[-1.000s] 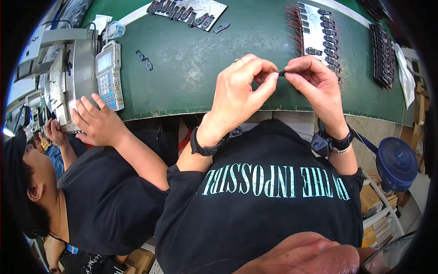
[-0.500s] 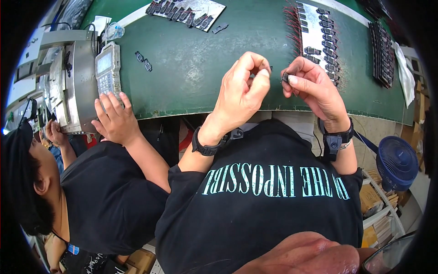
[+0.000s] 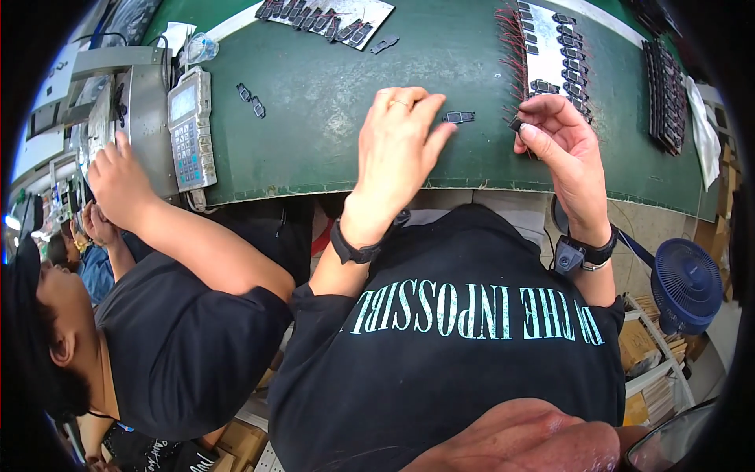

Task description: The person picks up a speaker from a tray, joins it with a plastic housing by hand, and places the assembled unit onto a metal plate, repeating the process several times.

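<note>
My left hand (image 3: 399, 145) hovers over the green mat with its thumb apart from the fingers, and nothing shows in it. Just to its right, a small black frame-like part (image 3: 460, 117) with a pale-edged window lies on the mat. Between thumb and fingertips, my right hand (image 3: 562, 145) pinches a small black module (image 3: 516, 124); my fingers partly cover it. Beyond that hand, a white board (image 3: 543, 51) carries rows of similar black parts, with thin red wires (image 3: 513, 55) sticking out on its left side.
Another white board (image 3: 370, 17) with black parts lies at the far edge, a loose part (image 3: 385, 44) beside it. Two more parts (image 3: 251, 101) lie left. A keypad unit (image 3: 191, 130) leans by a metal machine (image 3: 149, 118), where a co-worker's hand (image 3: 118, 181) reaches. Stacked black strips (image 3: 664, 98) stand right.
My left hand has opened and turned palm down, uncovering the black part on the mat. My right hand has shifted slightly right with its module. The co-worker's hand has left the keypad for the machine.
</note>
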Available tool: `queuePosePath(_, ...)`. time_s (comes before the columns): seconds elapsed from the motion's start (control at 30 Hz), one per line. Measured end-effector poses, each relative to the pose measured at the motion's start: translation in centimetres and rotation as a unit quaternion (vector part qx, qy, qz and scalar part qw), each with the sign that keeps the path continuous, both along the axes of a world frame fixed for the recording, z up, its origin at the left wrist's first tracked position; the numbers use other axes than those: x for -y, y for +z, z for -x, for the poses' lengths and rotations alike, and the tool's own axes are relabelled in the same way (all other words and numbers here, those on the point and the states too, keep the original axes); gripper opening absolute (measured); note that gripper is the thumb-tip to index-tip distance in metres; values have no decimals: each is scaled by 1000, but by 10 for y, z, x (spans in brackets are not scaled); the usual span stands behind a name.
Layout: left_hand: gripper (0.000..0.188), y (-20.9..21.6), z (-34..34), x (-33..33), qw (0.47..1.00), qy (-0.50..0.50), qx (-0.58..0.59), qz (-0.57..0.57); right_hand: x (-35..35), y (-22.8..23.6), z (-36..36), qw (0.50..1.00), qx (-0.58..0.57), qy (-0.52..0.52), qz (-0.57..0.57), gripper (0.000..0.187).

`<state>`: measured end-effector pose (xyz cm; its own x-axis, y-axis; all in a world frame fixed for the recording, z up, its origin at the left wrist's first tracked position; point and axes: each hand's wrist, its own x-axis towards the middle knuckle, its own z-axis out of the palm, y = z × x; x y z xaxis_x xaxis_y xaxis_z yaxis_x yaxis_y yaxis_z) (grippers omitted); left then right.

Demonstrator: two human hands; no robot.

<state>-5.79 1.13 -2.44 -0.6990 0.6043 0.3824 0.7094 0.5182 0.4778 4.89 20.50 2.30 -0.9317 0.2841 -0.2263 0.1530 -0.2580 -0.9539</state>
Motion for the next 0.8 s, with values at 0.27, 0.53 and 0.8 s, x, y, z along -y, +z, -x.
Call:
queuePosePath(0.27,28,-4,-8,-5,997,-52,-46,34,4,-6,0,998,-25,2,-53,17)
queuePosePath(0.53,28,9,-17,-7,986,-50,108,-114,18,-8,8,981,-6,28,-189,13)
queuePosePath(0.8,24,7,-24,-12,880,-15,385,-279,19,-15,11,979,-4,20,-201,13)
